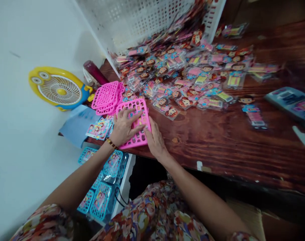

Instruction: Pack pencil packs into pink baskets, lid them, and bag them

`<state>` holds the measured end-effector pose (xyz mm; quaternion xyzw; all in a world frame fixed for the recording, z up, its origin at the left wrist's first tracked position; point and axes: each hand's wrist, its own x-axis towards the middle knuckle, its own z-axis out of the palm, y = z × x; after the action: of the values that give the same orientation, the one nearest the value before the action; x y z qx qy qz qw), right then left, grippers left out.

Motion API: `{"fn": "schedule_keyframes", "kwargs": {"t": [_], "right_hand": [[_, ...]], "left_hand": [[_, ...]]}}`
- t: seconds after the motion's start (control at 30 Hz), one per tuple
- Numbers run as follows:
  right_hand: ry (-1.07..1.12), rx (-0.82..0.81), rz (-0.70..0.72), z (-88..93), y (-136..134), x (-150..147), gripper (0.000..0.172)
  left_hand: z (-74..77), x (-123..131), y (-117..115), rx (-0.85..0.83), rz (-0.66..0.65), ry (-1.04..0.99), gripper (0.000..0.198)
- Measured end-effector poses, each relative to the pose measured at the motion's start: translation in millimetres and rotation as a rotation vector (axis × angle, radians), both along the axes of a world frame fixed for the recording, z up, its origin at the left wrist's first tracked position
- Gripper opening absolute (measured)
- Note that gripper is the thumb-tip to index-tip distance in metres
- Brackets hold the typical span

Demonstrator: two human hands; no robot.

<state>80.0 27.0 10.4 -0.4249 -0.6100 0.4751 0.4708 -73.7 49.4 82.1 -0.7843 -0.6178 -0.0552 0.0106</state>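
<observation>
I touch the pink tray [138,138].
Left hand [123,129] lies flat on it; right hand [154,140] rests open against its edge.

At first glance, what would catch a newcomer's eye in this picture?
A heap of cartoon packets spreads from a tipped white basket across the table. At the near edge, the left hand and right hand rest on a pink grid tray; a yellow fan sits far left.
</observation>
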Motion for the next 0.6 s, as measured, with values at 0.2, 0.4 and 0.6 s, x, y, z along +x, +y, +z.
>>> {"fn": "schedule_keyframes", "kwargs": {"t": [0.2, 0.4, 0.6], "right_hand": [[-0.101, 0.025, 0.328, 5.1, 77, 32, 0.055], [-0.206, 0.158, 0.217, 10.2, 93, 51, 0.048], [-0.786, 0.519, 0.089, 34.2, 63, 40, 0.038]], "left_hand": [[5.2, 20, -2, -0.039, 0.288, -0.002, 0.062], [-7.4, -11, -10, -0.001, 0.107, -0.134, 0.064], [-28.4, -30, -12, 0.048, 0.101, -0.342, 0.063]]}}
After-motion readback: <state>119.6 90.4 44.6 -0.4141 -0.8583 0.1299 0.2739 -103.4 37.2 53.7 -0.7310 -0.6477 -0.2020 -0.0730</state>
